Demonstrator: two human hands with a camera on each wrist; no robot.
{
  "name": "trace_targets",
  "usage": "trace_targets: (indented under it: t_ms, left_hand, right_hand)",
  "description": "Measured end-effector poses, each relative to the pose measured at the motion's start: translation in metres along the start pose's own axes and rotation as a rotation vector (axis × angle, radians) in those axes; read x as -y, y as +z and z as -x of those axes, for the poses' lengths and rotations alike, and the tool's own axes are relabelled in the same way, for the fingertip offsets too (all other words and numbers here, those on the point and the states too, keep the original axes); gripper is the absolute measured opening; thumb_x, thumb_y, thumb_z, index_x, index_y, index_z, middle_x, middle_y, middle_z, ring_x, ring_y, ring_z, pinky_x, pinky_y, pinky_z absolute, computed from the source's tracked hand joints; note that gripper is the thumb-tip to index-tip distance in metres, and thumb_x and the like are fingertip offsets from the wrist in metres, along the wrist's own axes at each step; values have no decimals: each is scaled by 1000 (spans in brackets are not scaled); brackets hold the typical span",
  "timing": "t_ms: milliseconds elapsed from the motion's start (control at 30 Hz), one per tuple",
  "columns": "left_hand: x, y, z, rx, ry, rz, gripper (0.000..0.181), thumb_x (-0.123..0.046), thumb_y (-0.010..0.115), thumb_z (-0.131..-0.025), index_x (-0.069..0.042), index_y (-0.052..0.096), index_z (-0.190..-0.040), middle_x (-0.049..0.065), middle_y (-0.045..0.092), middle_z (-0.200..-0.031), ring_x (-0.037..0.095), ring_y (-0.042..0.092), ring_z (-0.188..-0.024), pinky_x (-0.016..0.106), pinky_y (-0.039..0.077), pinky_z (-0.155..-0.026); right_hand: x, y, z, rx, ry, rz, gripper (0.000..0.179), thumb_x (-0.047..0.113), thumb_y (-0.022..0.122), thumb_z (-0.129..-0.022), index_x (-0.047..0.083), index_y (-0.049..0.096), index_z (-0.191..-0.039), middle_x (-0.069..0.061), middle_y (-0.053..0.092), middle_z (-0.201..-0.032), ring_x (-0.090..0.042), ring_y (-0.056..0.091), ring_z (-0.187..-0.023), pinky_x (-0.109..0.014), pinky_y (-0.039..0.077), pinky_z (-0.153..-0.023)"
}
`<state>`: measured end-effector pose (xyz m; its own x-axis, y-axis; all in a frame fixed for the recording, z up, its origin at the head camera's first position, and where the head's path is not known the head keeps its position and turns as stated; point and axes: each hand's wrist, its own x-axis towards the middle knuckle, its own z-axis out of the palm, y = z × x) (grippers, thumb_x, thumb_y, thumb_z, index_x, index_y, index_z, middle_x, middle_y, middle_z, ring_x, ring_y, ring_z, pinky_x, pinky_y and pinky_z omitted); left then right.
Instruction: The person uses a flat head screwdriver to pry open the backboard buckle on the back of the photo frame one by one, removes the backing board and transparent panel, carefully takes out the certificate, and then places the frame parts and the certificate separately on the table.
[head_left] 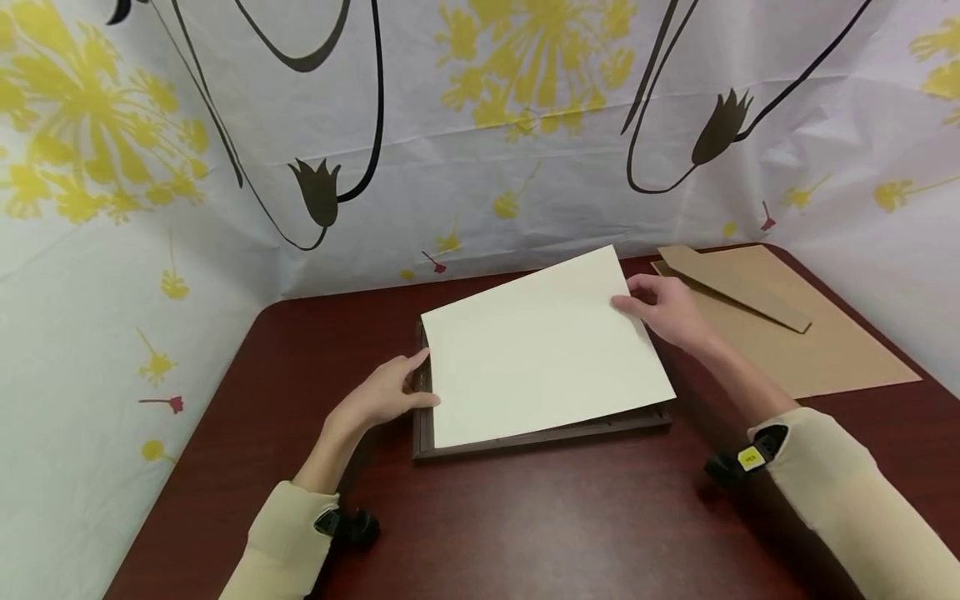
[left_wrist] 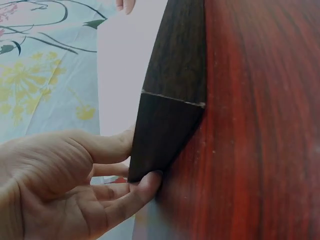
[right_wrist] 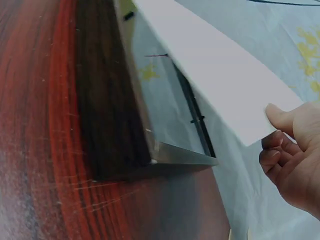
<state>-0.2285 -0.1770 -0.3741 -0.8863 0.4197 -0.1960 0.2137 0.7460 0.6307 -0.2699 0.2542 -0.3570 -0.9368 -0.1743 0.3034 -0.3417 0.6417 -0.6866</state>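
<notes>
A dark wooden picture frame (head_left: 551, 441) lies on the table with a cream-white sheet (head_left: 547, 350) over it. The sheet slants up toward the right, and its left edge sits inside the frame. My left hand (head_left: 381, 392) holds the frame's left side, thumb at the top edge and fingers at the outer side (left_wrist: 167, 115). With thumb and fingers, my right hand (head_left: 667, 308) pinches the sheet's right edge, which is raised off the frame. Below the sheet, the right wrist view shows a glossy pane (right_wrist: 160, 95) and small black tabs (right_wrist: 195, 120) along the inner edge.
To the right lies a brown backing board (head_left: 832, 358) with a folded-down stand leg (head_left: 735, 287) on it. The dark red table (head_left: 525, 517) reaches back to a flower-printed curtain (head_left: 510, 225), which also hangs at both sides.
</notes>
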Motion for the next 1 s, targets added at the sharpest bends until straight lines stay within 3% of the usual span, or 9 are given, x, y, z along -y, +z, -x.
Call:
trace_targets:
  t_ms: [67, 167, 233, 300, 467, 667, 800, 1000]
  left_hand:
    - [-1, -2, 1, -1, 3, -35, 82, -27, 70, -98, 2, 23, -158, 34, 27, -156, 45, 32, -142, 58, 33, -110]
    - [-4, -4, 3, -25, 11, -81, 79, -26, 68, -99, 3, 23, -158, 31, 44, -142, 40, 50, -123, 53, 43, -99]
    - [-7, -5, 3, -75, 18, -106, 75, -24, 66, -100, 4, 26, -157, 28, 49, -132, 34, 55, -108, 48, 46, -89]
    - [-12, -5, 4, -156, 21, -117, 68, -22, 64, -101, 3, 31, -155, 25, 50, -126, 30, 56, -96, 44, 48, -79]
    - [-33, -3, 6, -400, 80, -122, 44, -11, 61, -101, 0, 53, -143, 20, 54, -124, 28, 60, -94, 40, 51, -72]
    - [-62, -1, 6, -623, 253, -91, 27, -2, 56, -99, -1, 68, -123, 11, 61, -106, 22, 58, -83, 36, 49, -69]
    - [-84, 0, 9, -674, 347, -31, 24, 0, 55, -99, 1, 70, -118, 10, 62, -102, 21, 58, -83, 35, 51, -71]
    - [-120, 2, 15, -667, 522, 44, 22, 1, 58, -99, 1, 69, -117, 9, 64, -102, 18, 62, -89, 31, 55, -77]
  right_hand:
    - [0, -3, 1, -36, 15, -43, 26, 26, 69, -98, 0, 68, -104, -6, 63, -81, -12, 52, -67, -24, 42, -61]
    - [3, -7, 1, -106, 27, -104, 28, 23, 70, -98, -2, 69, -109, 0, 68, -84, -8, 59, -69, -22, 47, -61]
    - [5, -9, 0, -144, 33, -152, 29, 22, 70, -98, -3, 68, -111, 6, 68, -84, -5, 60, -71, -20, 48, -62]
    - [8, -11, 0, -180, 33, -188, 29, 20, 70, -97, -4, 68, -113, 12, 67, -85, -4, 60, -72, -18, 48, -63]
    - [18, -12, 1, -274, 7, -296, 25, 14, 72, -96, -5, 68, -111, 13, 66, -87, -4, 61, -74, -16, 49, -65]
    - [30, -15, 6, -360, -45, -441, 12, 8, 74, -93, 1, 71, -103, 8, 70, -84, -6, 61, -71, -16, 49, -63]
    - [42, -17, 8, -400, -80, -504, 12, 5, 75, -91, 3, 73, -102, 5, 71, -84, -7, 61, -70, -16, 48, -61]
    - [71, -15, 13, -417, -157, -542, 13, 1, 74, -91, 0, 73, -104, 3, 71, -84, -8, 59, -64, -16, 45, -56]
